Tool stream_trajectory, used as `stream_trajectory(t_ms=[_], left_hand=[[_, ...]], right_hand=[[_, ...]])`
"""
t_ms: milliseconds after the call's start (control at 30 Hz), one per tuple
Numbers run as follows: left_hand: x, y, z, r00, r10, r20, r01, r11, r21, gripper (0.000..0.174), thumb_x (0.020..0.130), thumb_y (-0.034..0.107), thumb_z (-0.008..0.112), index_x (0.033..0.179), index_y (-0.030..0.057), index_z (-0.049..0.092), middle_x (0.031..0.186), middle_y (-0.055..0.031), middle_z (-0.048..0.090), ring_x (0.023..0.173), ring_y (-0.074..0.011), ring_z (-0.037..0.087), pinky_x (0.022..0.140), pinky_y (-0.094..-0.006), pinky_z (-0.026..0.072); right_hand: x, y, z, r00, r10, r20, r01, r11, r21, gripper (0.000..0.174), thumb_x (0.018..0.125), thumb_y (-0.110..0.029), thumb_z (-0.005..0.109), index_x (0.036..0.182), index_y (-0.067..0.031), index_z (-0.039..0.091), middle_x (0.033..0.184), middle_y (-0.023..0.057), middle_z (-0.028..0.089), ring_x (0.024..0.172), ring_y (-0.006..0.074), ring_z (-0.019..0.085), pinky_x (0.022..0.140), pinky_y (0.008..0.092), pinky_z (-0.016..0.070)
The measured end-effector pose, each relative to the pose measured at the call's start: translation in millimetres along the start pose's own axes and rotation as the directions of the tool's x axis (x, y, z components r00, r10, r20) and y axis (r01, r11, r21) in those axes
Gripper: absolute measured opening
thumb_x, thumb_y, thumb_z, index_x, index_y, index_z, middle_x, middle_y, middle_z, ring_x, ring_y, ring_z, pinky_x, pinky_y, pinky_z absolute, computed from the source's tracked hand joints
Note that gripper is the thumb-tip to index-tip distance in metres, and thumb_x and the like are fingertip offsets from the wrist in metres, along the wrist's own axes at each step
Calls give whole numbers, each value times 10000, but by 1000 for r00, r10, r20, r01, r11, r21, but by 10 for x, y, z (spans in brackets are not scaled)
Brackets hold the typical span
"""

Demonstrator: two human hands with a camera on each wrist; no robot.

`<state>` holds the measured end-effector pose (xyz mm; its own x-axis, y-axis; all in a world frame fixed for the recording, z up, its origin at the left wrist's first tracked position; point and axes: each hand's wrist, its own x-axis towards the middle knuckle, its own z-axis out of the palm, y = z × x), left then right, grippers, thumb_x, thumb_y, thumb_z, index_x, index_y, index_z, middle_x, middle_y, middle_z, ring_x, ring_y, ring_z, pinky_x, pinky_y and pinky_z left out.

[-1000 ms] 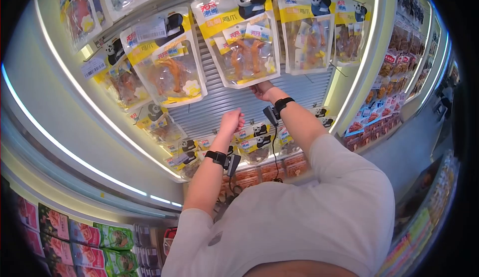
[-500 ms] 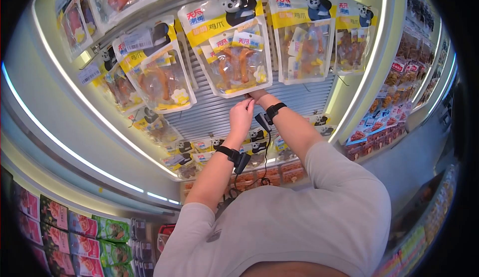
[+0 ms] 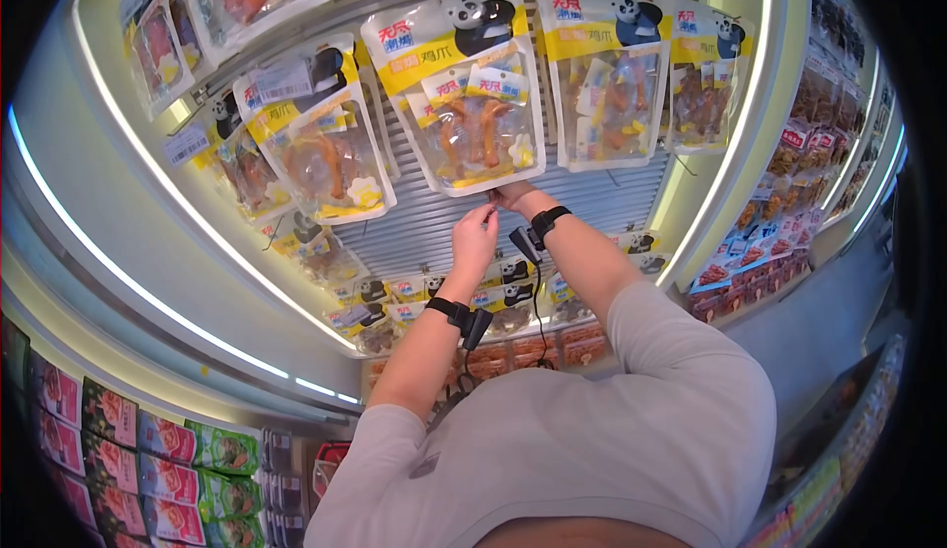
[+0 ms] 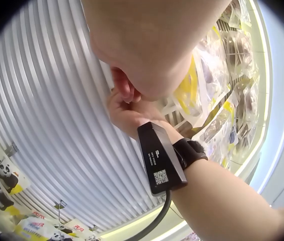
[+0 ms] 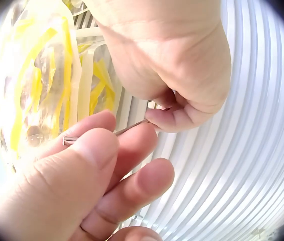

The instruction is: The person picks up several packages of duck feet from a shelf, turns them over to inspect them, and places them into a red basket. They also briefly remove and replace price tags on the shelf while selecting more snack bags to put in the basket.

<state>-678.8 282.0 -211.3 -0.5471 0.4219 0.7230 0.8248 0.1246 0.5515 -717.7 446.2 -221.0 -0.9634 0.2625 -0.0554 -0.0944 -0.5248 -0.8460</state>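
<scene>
Both my hands meet under the lower edge of a hanging chicken-feet bag (image 3: 493, 139) with a panda print. My left hand (image 3: 473, 240) pinches a thin metal display hook (image 5: 132, 127) between thumb and fingers; the hook's end (image 5: 69, 141) pokes out past the thumb in the right wrist view. My right hand (image 5: 174, 55) grips the same hook farther back, close to the slatted wall (image 5: 262, 100), with its fingers curled. In the left wrist view my left hand (image 4: 142, 55) overlaps the right hand (image 4: 132, 113) and hides the hook.
More panda-print bags hang to the left (image 3: 321, 144) and right (image 3: 607, 84), with a lower row of bags (image 3: 503, 296) beneath. Bare hooks (image 4: 60, 205) stick out of the slatted wall. Lit shelf frames (image 3: 725, 144) stand at both sides. A black cable (image 4: 154, 223) trails from the right wrist camera.
My left hand has come up and to the right, from apart to beside the right hand under the bag. The right hand stays beneath the bag's lower edge.
</scene>
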Motion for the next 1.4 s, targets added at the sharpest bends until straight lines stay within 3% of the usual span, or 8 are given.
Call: stream_trajectory(t_ms=[300,467,567,633,767,900,1000,1400], left_hand=[[-42,-38,40,999,-27,-32,25,998,-61,162,773,60,571,915,3,624,830,-167,626,715,-283,616,642,-336,485],[-100,-33,79,986,-161,49,168,962,-213,210,778,54,580,986,20,576,807,-129,641,676,-191,618,620,-294,482],[-130,-40,146,978,-205,43,209,950,-230,222,784,55,574,1004,29,556,797,-108,639,664,-168,607,613,-284,479],[-148,-66,178,977,-208,37,211,950,-232,218,788,65,577,1003,31,558,795,-107,638,668,-167,608,611,-283,477],[-135,-16,160,977,-215,12,213,960,-183,185,802,101,577,977,42,575,795,-117,627,655,-223,609,609,-309,473],[-83,-42,152,991,-114,-71,105,987,-119,120,818,106,571,899,29,616,823,-151,624,700,-289,609,610,-326,477],[-74,-35,140,992,-67,-102,58,994,-88,138,826,129,571,913,37,627,825,-133,635,681,-227,616,595,-291,480],[-69,-32,155,991,-47,-122,46,999,-18,124,815,116,582,892,37,638,823,-132,639,642,-237,608,579,-295,473]], right_hand=[[32,34,-66,999,-5,38,6,1000,-22,42,867,-113,499,883,-133,533,695,-18,531,560,93,493,455,202,400],[-68,-58,-20,998,-11,62,13,999,-38,39,871,-128,498,890,-137,532,707,-19,538,592,90,512,493,202,445],[-221,-142,2,998,59,-14,-60,997,-54,61,890,-159,481,872,-119,523,721,-6,540,639,97,526,535,192,450],[-283,-178,3,987,145,-64,-156,959,-235,92,887,-201,491,858,-129,541,729,-12,554,669,82,536,597,195,470],[-322,-179,-71,982,166,-88,-185,931,-314,113,875,-231,496,856,-131,544,709,-10,562,640,81,544,580,219,477],[-278,-178,27,990,119,-70,-135,935,-328,115,882,-246,487,859,-149,545,714,-29,567,620,76,546,565,205,466],[-257,-193,149,997,46,-62,-64,945,-322,106,882,-248,487,863,-160,545,702,-44,562,601,71,545,525,204,458],[-137,-142,68,998,-25,53,45,907,-419,103,875,-217,487,885,-129,540,684,-17,559,579,84,553,485,204,464]])
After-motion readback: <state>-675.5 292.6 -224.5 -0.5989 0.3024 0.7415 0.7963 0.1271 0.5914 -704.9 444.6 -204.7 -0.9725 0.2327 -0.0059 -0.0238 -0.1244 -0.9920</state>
